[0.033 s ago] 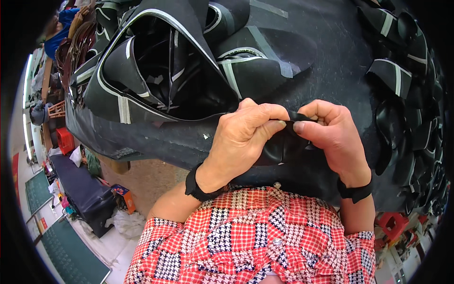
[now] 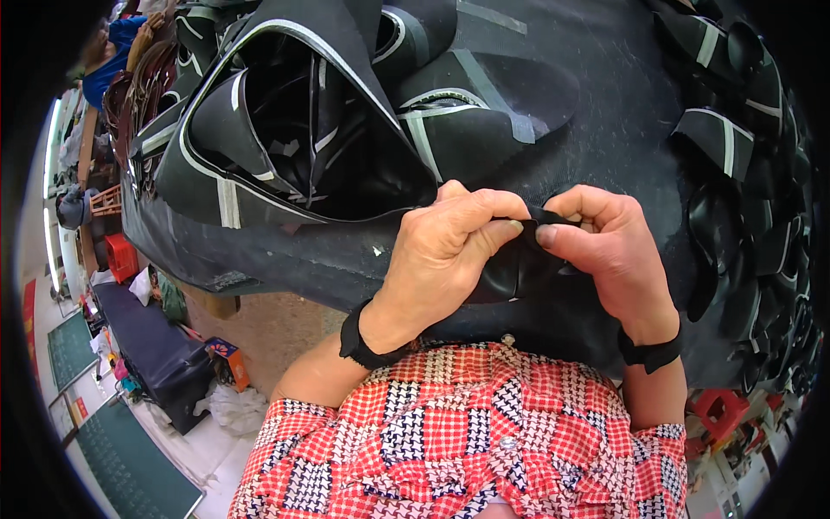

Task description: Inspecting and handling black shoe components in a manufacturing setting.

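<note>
Between my two hands the edge of a black leather piece (image 2: 499,283) is pinched. It looks like a shoe upper, with a glossy side and a seam below my fingers. My left hand (image 2: 443,259) is closed, thumb pressed against the bent forefinger on the edge. Close beside it, my right hand (image 2: 612,246) grips the same edge between thumb and curled fingers. Much of the piece is hidden behind the hands. Just past my left hand lies a large black upper (image 2: 194,182), its opening lined with pale tape. Another taped black upper (image 2: 471,143) lies flat beyond.
The black-covered table (image 2: 622,112) curves under the work. Several black uppers (image 2: 722,143) are heaped along its right side. On the floor at left are a red crate (image 2: 121,257), a dark padded bench (image 2: 160,346) and white bags (image 2: 238,406). A red stool (image 2: 718,411) is at lower right.
</note>
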A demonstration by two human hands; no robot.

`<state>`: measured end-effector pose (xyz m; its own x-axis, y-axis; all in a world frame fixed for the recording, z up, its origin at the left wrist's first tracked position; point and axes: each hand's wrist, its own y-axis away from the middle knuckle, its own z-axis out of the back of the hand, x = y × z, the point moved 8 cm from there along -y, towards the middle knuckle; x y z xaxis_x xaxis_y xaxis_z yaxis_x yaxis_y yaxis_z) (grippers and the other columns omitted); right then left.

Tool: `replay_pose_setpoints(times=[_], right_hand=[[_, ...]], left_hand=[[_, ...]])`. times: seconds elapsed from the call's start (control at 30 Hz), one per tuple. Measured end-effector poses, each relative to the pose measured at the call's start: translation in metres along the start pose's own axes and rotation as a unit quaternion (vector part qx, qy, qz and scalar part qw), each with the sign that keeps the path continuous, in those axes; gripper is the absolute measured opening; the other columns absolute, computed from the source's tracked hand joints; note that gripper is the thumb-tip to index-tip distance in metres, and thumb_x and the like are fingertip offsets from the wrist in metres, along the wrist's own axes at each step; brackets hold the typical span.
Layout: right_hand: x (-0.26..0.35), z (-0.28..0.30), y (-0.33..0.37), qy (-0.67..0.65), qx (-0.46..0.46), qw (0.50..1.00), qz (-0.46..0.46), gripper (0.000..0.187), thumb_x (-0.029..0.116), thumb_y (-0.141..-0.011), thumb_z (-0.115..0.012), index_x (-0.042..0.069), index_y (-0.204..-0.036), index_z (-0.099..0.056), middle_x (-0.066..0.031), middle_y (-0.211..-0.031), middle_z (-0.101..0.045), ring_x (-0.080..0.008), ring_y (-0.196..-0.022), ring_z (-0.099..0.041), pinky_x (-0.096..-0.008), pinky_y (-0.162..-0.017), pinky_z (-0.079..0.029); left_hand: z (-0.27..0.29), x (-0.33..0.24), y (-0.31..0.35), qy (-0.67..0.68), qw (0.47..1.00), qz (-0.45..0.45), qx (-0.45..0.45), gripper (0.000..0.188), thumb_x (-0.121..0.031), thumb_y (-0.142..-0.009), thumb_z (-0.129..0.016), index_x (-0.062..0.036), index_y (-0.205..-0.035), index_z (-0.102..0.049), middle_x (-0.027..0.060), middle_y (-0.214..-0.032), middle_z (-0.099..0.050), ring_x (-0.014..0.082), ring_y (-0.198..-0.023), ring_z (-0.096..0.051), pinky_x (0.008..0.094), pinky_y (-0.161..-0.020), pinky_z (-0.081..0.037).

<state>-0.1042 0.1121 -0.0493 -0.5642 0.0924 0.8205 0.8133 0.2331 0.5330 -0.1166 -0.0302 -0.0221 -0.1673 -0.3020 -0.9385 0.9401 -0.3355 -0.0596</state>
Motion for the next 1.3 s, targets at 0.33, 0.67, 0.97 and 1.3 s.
replay_pose_setpoints(times=[0.33, 0.67, 0.97, 1.3], right_hand=[[0.003, 0.004, -0.003, 0.063, 0.023, 0.997, 0.047, 0.014, 0.001, -0.075, -0.065, -0.004, -0.088, -0.066, 0.0005, -0.071, -0.061, -0.0026, -0.062, -0.053, -0.0166, -0.055, -0.043], [0.008, 0.003, -0.009, 0.083, 0.069, 0.993, 0.048, 0.016, 0.001, -0.074, -0.066, -0.005, -0.089, -0.066, -0.0013, -0.07, -0.062, -0.0039, -0.062, -0.054, -0.0179, -0.056, -0.044], [0.01, 0.004, -0.012, 0.099, 0.091, 0.99, 0.049, 0.014, 0.001, -0.073, -0.066, -0.004, -0.086, -0.066, -0.0019, -0.068, -0.062, -0.0049, -0.061, -0.054, -0.0192, -0.055, -0.044], [0.01, 0.002, -0.015, 0.101, 0.122, 0.987, 0.034, 0.014, 0.002, -0.072, -0.066, -0.003, -0.085, -0.067, -0.0008, -0.068, -0.061, -0.0049, -0.062, -0.054, -0.0189, -0.057, -0.044]], left_hand=[[-0.004, -0.014, -0.009, -0.056, 0.997, -0.051, 0.005, 0.01, -0.004, -0.076, -0.066, -0.005, -0.085, -0.062, 0.0045, -0.065, -0.057, 0.0172, -0.059, -0.046, 0.0274, -0.056, -0.041], [-0.01, -0.009, -0.015, -0.101, 0.992, -0.003, 0.077, 0.009, -0.003, -0.076, -0.065, -0.0006, -0.084, -0.061, 0.0046, -0.072, -0.058, 0.0156, -0.065, -0.053, 0.0253, -0.061, -0.042], [-0.012, -0.005, -0.016, -0.094, 0.989, 0.039, 0.103, 0.009, -0.003, -0.077, -0.065, 0.0009, -0.084, -0.061, 0.0049, -0.073, -0.058, 0.0137, -0.066, -0.054, 0.0245, -0.061, -0.042], [-0.014, -0.005, -0.02, -0.091, 0.985, 0.048, 0.136, 0.008, -0.004, -0.078, -0.064, 0.0009, -0.082, -0.06, 0.0035, -0.072, -0.057, 0.0127, -0.068, -0.052, 0.0237, -0.062, -0.041]])
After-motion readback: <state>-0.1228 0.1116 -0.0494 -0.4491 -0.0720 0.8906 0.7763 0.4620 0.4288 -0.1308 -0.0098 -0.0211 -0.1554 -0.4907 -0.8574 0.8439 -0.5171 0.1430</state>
